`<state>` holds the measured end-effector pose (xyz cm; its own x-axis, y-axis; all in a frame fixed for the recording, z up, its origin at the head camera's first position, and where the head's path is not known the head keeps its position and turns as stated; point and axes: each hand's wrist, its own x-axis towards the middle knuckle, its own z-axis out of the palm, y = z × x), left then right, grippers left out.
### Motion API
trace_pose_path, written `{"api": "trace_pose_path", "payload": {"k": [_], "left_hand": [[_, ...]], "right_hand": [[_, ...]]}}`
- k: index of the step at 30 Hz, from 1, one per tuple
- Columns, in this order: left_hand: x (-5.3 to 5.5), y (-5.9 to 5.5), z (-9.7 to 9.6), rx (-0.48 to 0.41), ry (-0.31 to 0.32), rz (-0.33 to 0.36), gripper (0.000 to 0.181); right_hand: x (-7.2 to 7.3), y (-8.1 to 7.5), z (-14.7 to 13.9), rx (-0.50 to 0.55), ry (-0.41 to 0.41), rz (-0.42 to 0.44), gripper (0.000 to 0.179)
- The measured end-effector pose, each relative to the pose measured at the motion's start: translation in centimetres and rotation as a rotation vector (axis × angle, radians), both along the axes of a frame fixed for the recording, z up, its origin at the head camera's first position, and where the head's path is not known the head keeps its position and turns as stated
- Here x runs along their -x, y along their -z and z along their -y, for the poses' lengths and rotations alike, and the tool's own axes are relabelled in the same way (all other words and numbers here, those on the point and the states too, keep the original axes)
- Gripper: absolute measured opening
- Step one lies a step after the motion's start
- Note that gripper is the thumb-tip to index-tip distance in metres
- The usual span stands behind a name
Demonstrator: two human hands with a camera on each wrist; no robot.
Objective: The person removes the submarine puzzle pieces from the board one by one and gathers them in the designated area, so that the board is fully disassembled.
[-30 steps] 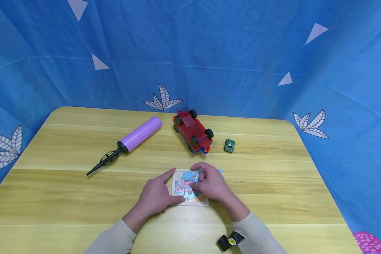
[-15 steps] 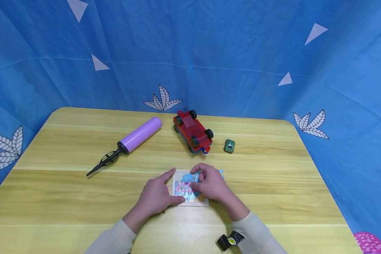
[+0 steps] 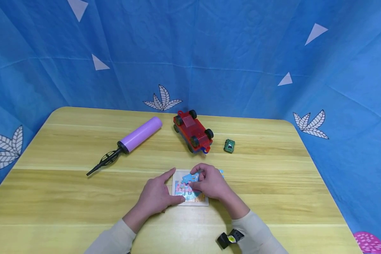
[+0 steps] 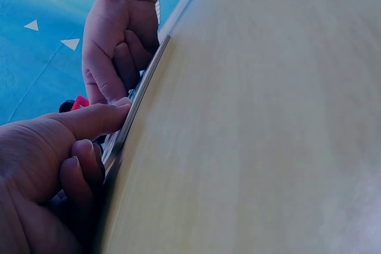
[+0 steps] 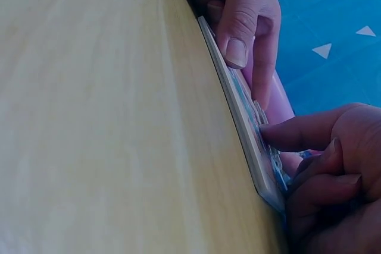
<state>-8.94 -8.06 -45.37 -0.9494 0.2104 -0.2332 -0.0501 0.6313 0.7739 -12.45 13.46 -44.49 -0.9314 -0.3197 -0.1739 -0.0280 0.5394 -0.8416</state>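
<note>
A small jigsaw puzzle board (image 3: pixel 193 204) with a pale rim lies flat on the table in the head view, with pink, blue and orange pieces in it. My left hand (image 3: pixel 157 195) holds its left side, index finger at the upper left corner and thumb on the lower rim. My right hand (image 3: pixel 212 181) pinches a blue puzzle piece (image 3: pixel 188 178) between thumb and index finger over the board's upper part, its other fingers curled. That hand hides the board's right side. In the right wrist view, the right hand (image 5: pixel 339 165) is low over the board (image 5: pixel 238 117).
Behind the board lies an overturned red toy car (image 3: pixel 193 130) with black wheels. A small green toy car (image 3: pixel 229 146) is to its right, a purple hand pump (image 3: pixel 141 134) to its left. Another blue piece (image 3: pixel 221 172) shows past the right hand. A blue curtain (image 3: pixel 190 53) backs the table.
The blue piece in my right fingers has turned slightly and shifted a little over the board. My left hand has stayed in place.
</note>
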Motion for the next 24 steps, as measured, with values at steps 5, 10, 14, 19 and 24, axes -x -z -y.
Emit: {"api": "trace_pose_path", "payload": {"k": [5, 10, 14, 19, 24], "left_hand": [[0.0, 0.0, 0.0, -0.001, 0.004, 0.004, 0.101], [0.0, 0.0, 0.0, 0.003, 0.004, -0.001, 0.102], [0.0, -0.1, 0.0, 0.006, 0.0, 0.004, 0.102], [0.0, -0.2, -0.1, 0.013, -0.006, 0.022, 0.102], [0.0, -0.3, -0.2, 0.023, -0.009, 0.033, 0.103]], "right_hand": [[-0.1, 0.0, -0.1, 0.001, -0.004, -0.004, 0.027], [-0.3, 0.0, -0.2, 0.004, -0.01, -0.022, 0.028], [-0.6, -0.2, -0.2, 0.012, -0.005, -0.039, 0.029], [-1.0, -0.3, -0.4, 0.028, 0.019, -0.058, 0.03], [-1.4, -0.3, -0.8, 0.035, 0.058, -0.08, 0.03]]}}
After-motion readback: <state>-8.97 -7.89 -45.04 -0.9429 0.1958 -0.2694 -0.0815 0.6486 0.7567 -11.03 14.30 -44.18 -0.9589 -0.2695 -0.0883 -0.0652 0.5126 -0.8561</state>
